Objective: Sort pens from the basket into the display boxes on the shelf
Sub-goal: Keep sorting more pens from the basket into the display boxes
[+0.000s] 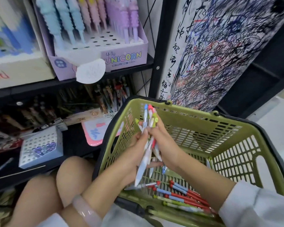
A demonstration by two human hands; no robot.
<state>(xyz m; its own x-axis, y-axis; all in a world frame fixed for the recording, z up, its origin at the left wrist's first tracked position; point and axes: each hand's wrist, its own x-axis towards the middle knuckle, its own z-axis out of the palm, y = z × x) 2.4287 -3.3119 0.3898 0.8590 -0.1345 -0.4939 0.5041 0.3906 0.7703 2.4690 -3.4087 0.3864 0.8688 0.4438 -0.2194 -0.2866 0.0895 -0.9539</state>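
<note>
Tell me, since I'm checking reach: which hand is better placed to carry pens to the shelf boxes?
Probably the left hand: it grips the pen bundle on the shelf side, nearer the Unicorn box. The right hand sits over the basket.

One head-worn, wide-angle view only, aimed forward and steeply down. The green basket [203, 125] is seen close, filling the lower right; the shelf [39, 89] is viewed near, along the left and upper left.

Bright even light; lower shelf [44, 112] shadowed; upper-left blurred; wide-angle bending at edges.
</note>
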